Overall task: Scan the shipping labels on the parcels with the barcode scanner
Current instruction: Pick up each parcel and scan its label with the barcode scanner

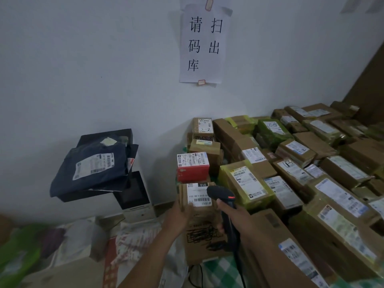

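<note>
My right hand (pixel 232 217) grips the handle of a black barcode scanner (pixel 223 197), whose head points left at the white shipping label (pixel 198 194) on a small brown cardboard parcel (pixel 184 196). My left hand (pixel 178 215) holds that parcel by its left side and bottom. The parcel sits above a larger brown box (pixel 203 240) with black scribbles. A red box (pixel 193 168) with a white label stands just behind it.
Many labelled cardboard and yellow-taped parcels (pixel 301 173) fill the surface to the right. On the left, dark blue mailer bags (pixel 93 165) lie on a white machine with a black screen (pixel 135 194). A paper sign (pixel 202 44) hangs on the wall. Bags lie at lower left.
</note>
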Tool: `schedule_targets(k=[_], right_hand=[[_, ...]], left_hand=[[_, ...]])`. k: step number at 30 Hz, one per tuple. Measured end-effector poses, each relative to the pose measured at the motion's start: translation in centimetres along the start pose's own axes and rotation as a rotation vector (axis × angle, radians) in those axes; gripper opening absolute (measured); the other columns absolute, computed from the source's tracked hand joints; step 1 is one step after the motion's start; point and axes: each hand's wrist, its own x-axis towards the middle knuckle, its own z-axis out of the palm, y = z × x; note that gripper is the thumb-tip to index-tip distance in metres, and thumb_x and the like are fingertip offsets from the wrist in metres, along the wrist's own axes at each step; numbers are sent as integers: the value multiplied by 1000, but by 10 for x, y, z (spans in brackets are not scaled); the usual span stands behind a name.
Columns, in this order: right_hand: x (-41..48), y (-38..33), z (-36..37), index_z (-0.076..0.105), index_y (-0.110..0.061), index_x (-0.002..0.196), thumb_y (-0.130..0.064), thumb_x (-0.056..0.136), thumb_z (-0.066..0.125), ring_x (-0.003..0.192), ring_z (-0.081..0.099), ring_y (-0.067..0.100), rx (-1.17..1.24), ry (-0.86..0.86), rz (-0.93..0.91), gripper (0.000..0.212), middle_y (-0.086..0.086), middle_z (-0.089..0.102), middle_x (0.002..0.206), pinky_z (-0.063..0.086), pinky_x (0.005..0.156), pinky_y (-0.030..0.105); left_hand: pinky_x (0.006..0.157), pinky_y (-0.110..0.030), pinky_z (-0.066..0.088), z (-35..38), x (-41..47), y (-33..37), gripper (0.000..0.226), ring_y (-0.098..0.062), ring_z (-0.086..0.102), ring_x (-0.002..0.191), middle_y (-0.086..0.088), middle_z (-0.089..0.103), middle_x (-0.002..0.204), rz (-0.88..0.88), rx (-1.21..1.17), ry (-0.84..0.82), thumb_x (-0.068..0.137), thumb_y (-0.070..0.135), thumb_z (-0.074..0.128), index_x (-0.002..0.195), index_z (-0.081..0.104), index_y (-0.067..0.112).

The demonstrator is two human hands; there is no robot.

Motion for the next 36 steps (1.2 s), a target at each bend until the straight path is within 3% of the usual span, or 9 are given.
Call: schedule_targets(k=[6, 11, 17, 19, 21, 24, 27, 31, 36], right_hand=[[9, 2, -6, 69, -5, 101, -46, 73, 77, 53, 62, 26, 49, -62, 10, 50, 18, 65, 64, 52, 52, 30], [13, -13, -11, 67, -4, 100, -47, 69, 76, 55, 63, 26, 80, -89, -48, 53, 17, 66, 66, 53, 52, 31], [12, -45, 0, 65, -7, 98, -47, 73, 73, 51, 63, 23, 53, -53, -162, 48, 15, 67, 63, 54, 49, 27], [11, -53, 4, 65, -9, 99, -48, 77, 72, 50, 63, 21, -11, -51, -200, 45, 13, 67, 62, 52, 48, 26], [11, -58, 8, 65, -12, 98, -43, 85, 70, 46, 62, 17, -112, -32, -237, 35, 7, 68, 59, 51, 47, 24], [8, -62, 12, 64, -11, 93, -42, 89, 67, 45, 60, 16, -244, -27, -281, 32, 4, 69, 58, 51, 49, 26], [5, -63, 13, 65, -9, 83, -46, 88, 67, 46, 59, 19, -344, -35, -307, 37, 8, 67, 58, 52, 53, 28], [-3, -62, 12, 65, -9, 75, -45, 89, 67, 42, 57, 14, -399, -49, -319, 38, 3, 66, 55, 51, 50, 22], [-12, -61, 12, 67, 0, 95, -45, 88, 67, 44, 57, 15, -451, -55, -306, 45, 13, 69, 64, 51, 53, 26]], left_hand=[[66, -18, 53, 1, -2, 0, 32, -4, 66, 96, 18, 64, 110, -182, -472, 53, 96, 36, 60, 125, 48, 38], [73, -27, 58, -20, 6, 8, 53, -17, 72, 97, -5, 66, 119, -200, -842, 91, 87, 10, 70, 131, 47, 28], [98, -48, 52, -48, 2, 26, 122, -25, 65, 109, -5, 60, 128, -219, -733, 71, 40, 36, 87, 145, 25, 42], [101, -48, 50, -57, 6, 29, 132, -22, 61, 112, 0, 57, 129, -202, -677, 108, 38, 42, 87, 150, 18, 44], [90, -37, 54, -65, 11, 27, 128, -12, 60, 104, 5, 55, 126, -177, -625, 137, 49, 38, 90, 153, 16, 39], [64, -19, 50, -81, 22, 21, 92, 1, 58, 91, 13, 61, 119, -135, -553, 199, 67, 28, 88, 143, 38, 36], [77, -28, 50, -95, 34, 17, 69, -14, 59, 108, 9, 62, 123, -87, -508, 246, 73, 27, 85, 132, 50, 37], [101, -49, 46, -103, 44, 10, 83, -25, 54, 124, 0, 57, 137, -65, -507, 269, 74, 21, 85, 145, 42, 28], [105, -53, 44, -109, 49, 3, 87, -28, 51, 129, -4, 54, 142, -44, -492, 281, 75, 17, 83, 149, 38, 27]])
